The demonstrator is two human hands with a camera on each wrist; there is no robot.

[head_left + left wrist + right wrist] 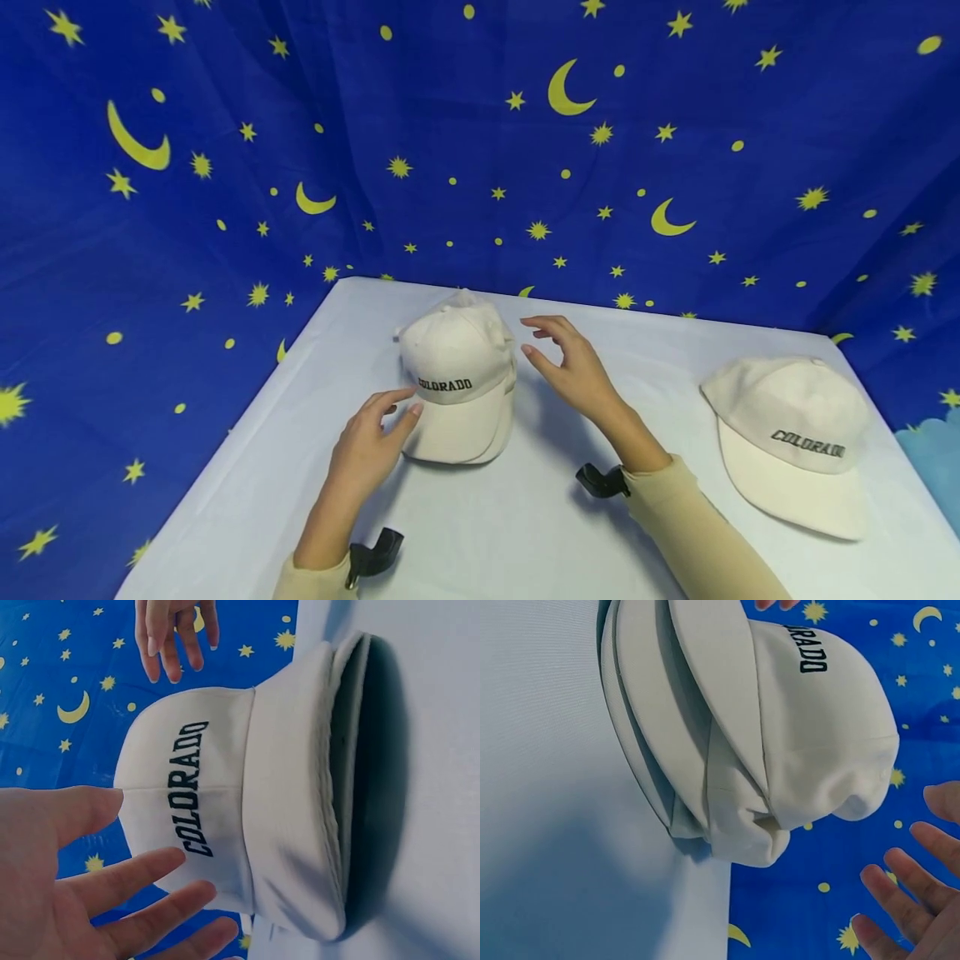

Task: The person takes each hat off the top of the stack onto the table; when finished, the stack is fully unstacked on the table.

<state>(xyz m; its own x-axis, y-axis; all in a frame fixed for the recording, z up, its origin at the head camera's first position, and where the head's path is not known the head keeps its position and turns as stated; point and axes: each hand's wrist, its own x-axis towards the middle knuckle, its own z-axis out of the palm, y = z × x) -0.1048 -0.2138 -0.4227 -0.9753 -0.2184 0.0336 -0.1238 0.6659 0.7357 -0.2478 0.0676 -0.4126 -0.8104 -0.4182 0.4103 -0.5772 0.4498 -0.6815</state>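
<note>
A stack of white baseball caps (457,350) stands on the table, the top one lettered COLORADO across its front. Several brims show one below another in the right wrist view (660,712), and the lower caps are mostly hidden. My left hand (371,442) is at the stack's left front, fingers spread, thumb and fingertips close to the lettering in the head view. To the right of the stack my right hand (566,367) hovers apart from it, fingers loosely bent with nothing between them. Another white COLORADO cap (795,417) lies alone at the table's right.
A white cloth covers the table (480,533). Behind and beside it hangs a blue curtain (480,133) with yellow moons and stars. Black wrist mounts (375,554) stick out from both beige sleeves (697,533).
</note>
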